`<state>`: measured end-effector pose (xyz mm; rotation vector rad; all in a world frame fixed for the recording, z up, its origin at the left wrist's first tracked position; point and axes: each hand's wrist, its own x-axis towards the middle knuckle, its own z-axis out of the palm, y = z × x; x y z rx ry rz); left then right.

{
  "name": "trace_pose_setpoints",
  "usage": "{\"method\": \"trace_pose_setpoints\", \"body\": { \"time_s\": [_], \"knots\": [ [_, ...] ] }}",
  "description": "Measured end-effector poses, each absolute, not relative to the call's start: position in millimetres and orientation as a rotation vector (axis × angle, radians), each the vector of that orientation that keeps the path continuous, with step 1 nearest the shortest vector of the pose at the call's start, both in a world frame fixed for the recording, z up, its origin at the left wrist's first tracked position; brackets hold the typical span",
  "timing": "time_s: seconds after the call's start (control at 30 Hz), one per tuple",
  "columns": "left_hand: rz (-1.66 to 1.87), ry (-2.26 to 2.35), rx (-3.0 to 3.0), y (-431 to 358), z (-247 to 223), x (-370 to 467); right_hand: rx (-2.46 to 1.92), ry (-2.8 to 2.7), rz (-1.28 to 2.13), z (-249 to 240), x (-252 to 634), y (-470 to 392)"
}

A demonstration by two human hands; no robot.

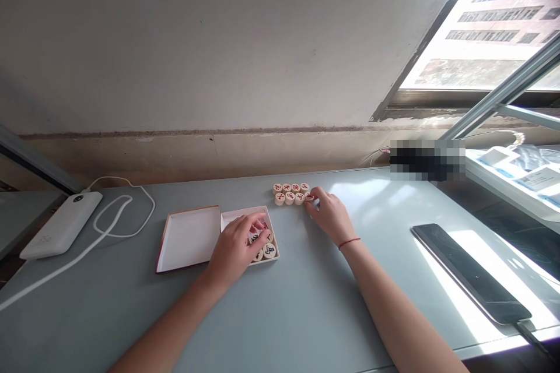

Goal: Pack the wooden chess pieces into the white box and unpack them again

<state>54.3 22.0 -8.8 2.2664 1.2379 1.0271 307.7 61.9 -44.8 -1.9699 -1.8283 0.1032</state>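
At the end of a small block of round xiangqi pieces (290, 198), my right hand (329, 213) pinches one xiangqi piece (308, 197) between thumb and fingers. That block stands in two rows, pale discs with red characters facing up. My left hand (236, 245) is over the white open box (275, 247), its thumb and index finger curved and apart. Inside the box lie several pieces with black characters, such as one disc (269, 250) at the near right corner. A red character shows near the left fingertips; the hand hides much of the box.
The box lid (190, 239) lies inside up, left of the box. A white power bank (63, 227) with a looping white cable (109, 230) is at the far left. On the right lies a phone (470, 271) with a cord. A wall (210, 52) stands behind the grey table (301, 309).
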Motion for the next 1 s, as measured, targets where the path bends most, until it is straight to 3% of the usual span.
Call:
{"method": "trace_pose_setpoints", "body": {
  "time_s": [0.33,0.63,1.0],
  "knots": [
    [0.895,1.286,2.407,36,0,37,-1.735,-1.739,0.048,-28,291,55],
    [0.527,1.398,2.568,41,-14,-11,-1.432,-2.136,0.630,-17,230,29],
    [0.421,1.313,2.526,29,-1,-7,-1.502,-2.110,0.539,-26,220,27]
  ]
}}
